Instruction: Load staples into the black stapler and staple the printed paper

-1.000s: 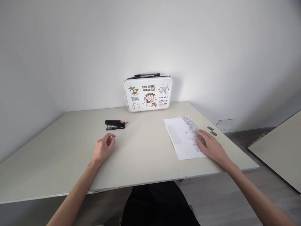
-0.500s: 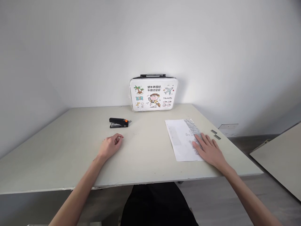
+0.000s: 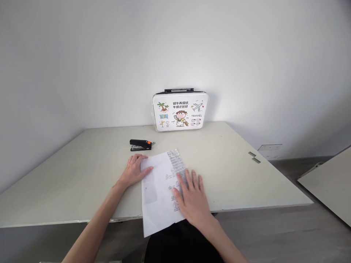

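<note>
A white printed sheet of paper point(image 3: 159, 190) lies on the pale table point(image 3: 82, 175) in front of me, its near end hanging over the front edge. My right hand point(image 3: 193, 199) lies flat on the sheet's right half, fingers stretched out. My left hand point(image 3: 135, 171) rests open at the sheet's upper left corner, fingers touching its edge. A black stapler point(image 3: 140, 145) with an orange tab sits just beyond my left hand.
A white case point(image 3: 180, 110) with cartoon travel pictures and a black handle stands against the wall at the table's back. Two small grey metal strips point(image 3: 254, 157) lie near the right edge. Another tabletop point(image 3: 331, 186) shows at far right.
My right hand has slid the sheet from the table's right side to the middle front, over the edge. My left hand has opened and come to the sheet's corner.
</note>
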